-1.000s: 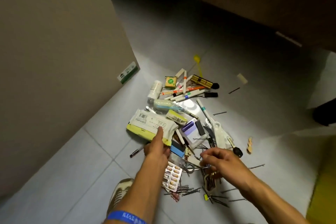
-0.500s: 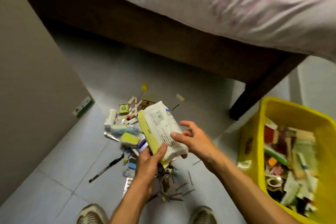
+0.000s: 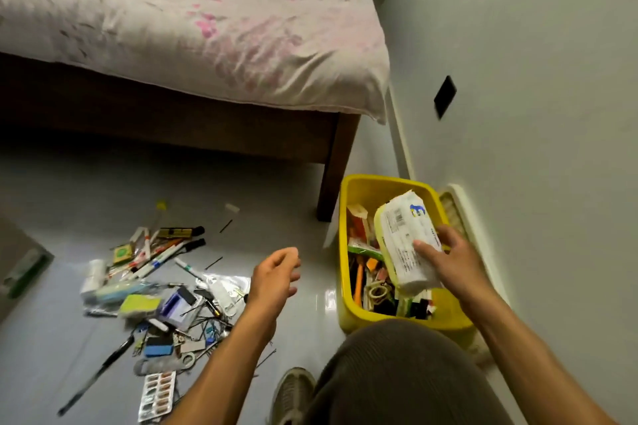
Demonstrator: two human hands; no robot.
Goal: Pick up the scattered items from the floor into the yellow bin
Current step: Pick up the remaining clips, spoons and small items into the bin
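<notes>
Lowering the wipes packet (image 3: 407,238) into the yellow bin (image 3: 348,316) is the step in hand, and it looks nearly finished. The right hand (image 3: 452,259) grips the packet's lower end, thumb over the printed face and the other fingers curled round behind it, holding it tilted above the clutter already in the bin at the right of the frame. To do this well, I would lay the packet flat on top of the contents instead of dropping it on end, since the bin is already well filled and a propped packet could slide over the rim. Letting go only once it rests on something would keep it from tipping out.

The left hand (image 3: 276,276) hangs at the centre of the frame with loosely curled fingers and holds nothing, poised between the bin and the pile of scattered items (image 3: 155,290) at lower left.

The packet is a soft, pillowy pouch, white with small print, a barcode and a blue mark near its upper end, and a yellow strip down its left edge. It should give a little under the grip. The bin is bright yellow plastic, rectangular with rounded corners, standing on the pale tiled floor (image 3: 86,190) beside the bed (image 3: 193,31) leg and near the wall.
</notes>
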